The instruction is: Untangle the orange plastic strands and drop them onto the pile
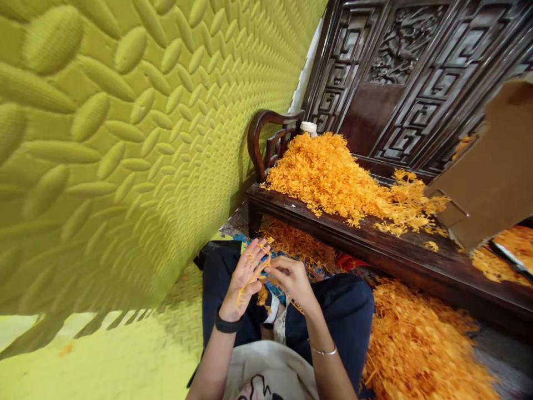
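My left hand [245, 278] is raised over my lap with its fingers curled round a thin orange plastic strip piece [260, 272] that hangs down past the palm. My right hand [293, 280] meets it from the right, fingertips pinched on the same orange piece. Both hands hover above my dark blue trousers [345, 311]. A black band sits on my left wrist, a thin bangle on the right.
A dark carved wooden bench [375, 244] stands ahead, heaped with orange plastic pieces [333, 178]. More orange pieces [420, 344] cover the floor at right. A cardboard box [491, 172] leans on the bench at right. A yellow quilted mattress [125, 139] stands at left.
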The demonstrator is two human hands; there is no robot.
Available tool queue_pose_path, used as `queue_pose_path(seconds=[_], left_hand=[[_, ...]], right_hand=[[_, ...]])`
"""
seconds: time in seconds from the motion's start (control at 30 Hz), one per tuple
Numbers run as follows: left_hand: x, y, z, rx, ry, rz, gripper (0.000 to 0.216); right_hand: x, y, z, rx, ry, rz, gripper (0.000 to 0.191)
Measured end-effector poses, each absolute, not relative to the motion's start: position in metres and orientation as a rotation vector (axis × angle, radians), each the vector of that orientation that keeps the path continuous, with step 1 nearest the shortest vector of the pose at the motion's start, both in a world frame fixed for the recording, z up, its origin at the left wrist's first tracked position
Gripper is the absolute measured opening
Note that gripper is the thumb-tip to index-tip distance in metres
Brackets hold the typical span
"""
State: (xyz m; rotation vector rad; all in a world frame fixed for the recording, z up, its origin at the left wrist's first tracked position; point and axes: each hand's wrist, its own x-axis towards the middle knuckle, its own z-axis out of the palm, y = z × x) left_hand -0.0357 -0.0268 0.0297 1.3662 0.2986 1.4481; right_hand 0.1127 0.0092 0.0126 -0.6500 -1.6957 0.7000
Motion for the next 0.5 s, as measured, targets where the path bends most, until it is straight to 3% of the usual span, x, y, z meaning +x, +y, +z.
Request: queue_pose_path(seconds=[0.17,0.3,0.5], left_hand=[[-0.048,-0.021,0.029,1.503,0.430,1.426,0.072],[-0.049,-0.014,0.024,1.459,0.638,1.173,0.025],[-0.035,-0.015,0.015,1.130,0.312,1.135,0.065]], right_hand=[[0.131,0.015,0.020,-0.647,-1.438,0.569,0.010],[0.139,0.007,0.029,-0.501,-1.406,0.586,0.013],[0.135,-0.021,0.033,-0.325,-1.875,0.682,0.024]])
